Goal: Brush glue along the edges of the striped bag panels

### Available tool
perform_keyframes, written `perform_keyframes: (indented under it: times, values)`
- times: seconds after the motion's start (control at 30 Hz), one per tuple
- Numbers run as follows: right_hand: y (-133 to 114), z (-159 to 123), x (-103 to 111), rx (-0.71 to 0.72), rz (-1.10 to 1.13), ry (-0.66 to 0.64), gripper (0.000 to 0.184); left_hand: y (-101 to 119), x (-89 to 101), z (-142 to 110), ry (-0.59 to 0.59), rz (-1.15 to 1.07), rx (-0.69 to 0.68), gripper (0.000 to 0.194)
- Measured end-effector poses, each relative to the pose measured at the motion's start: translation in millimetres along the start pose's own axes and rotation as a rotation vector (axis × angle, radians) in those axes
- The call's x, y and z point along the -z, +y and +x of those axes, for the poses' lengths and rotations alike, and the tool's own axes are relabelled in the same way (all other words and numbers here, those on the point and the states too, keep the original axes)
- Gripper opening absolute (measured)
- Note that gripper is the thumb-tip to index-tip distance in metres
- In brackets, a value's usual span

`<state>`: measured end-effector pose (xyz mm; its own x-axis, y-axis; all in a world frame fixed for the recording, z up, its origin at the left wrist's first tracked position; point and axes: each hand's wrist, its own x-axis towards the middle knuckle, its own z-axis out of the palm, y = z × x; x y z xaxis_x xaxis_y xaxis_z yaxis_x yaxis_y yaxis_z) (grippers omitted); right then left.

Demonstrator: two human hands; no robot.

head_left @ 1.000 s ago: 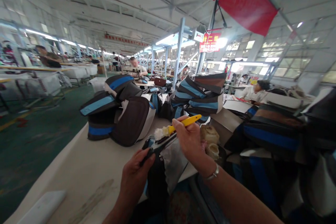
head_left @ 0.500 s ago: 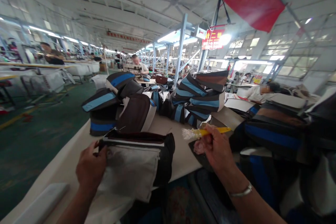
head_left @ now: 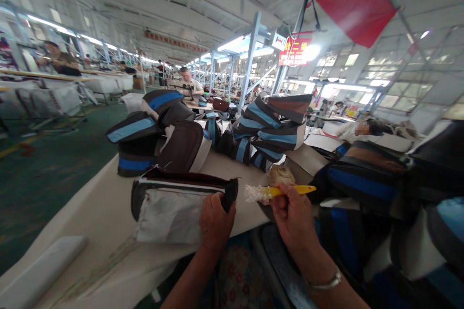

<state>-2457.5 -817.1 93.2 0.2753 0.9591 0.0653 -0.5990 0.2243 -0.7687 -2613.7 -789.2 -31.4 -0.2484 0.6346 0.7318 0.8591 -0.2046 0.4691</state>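
Observation:
In the head view, my left hand [head_left: 217,219] is closed on the right end of a dark bag piece [head_left: 139,198], pinching its black edge. The piece lies on the table with its opening upward, and a pale lining panel [head_left: 170,217] hangs over its near side. My right hand [head_left: 295,215] grips a yellow-handled brush [head_left: 303,189] held level. Its bristles [head_left: 253,193] are clumped with a whitish substance and point left, a short way from the bag piece. A yellowish tub or lump [head_left: 281,175] sits just behind my right hand; I cannot make out which.
Bag pieces with blue stripes are piled at the back left [head_left: 136,164] and back middle [head_left: 277,135]. More striped bags [head_left: 362,186] crowd the right side. A white block [head_left: 45,270] lies on the beige table [head_left: 108,217] at the near left. Other people sit farther off.
My left hand has moved from the bag piece's left end to its right end. The brush has shifted slightly left and down. The yellowish thing behind my right hand now shows more.

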Motion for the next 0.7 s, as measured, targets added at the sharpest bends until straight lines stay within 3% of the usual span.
perform_keyframes:
  times: [0.13,0.23,0.33,0.43,0.53,0.6,0.7]
  values:
    - [-21,-1,3,0.178,-0.126,0.032,0.028,-5,9.4,-10,0.003,-0.096,-0.125,0.011]
    - [-30,1,4,0.35,-0.269,-0.101,0.021,1,38.2,-17,-0.026,-0.214,-0.172,0.01]
    - [-24,-2,1,0.392,-0.457,-0.261,0.02,9,69.4,-15,-0.12,-0.374,-0.069,0.013]
    - [-8,-6,-11,0.375,-0.57,-0.376,0.02,12,88.7,-8,-0.25,-0.459,0.079,0.022]
    - [4,-2,-26,0.353,-0.703,-0.566,0.018,9,95.9,-6,-0.272,-0.525,0.166,0.027]
    - [2,4,-33,0.411,-0.868,-0.659,0.017,5,98.5,-7,-0.278,-0.561,0.202,0.026]
    - [-11,10,-36,0.563,-1.105,-0.639,0.019,-1,102.8,-6,-0.295,-0.576,0.226,0.026]
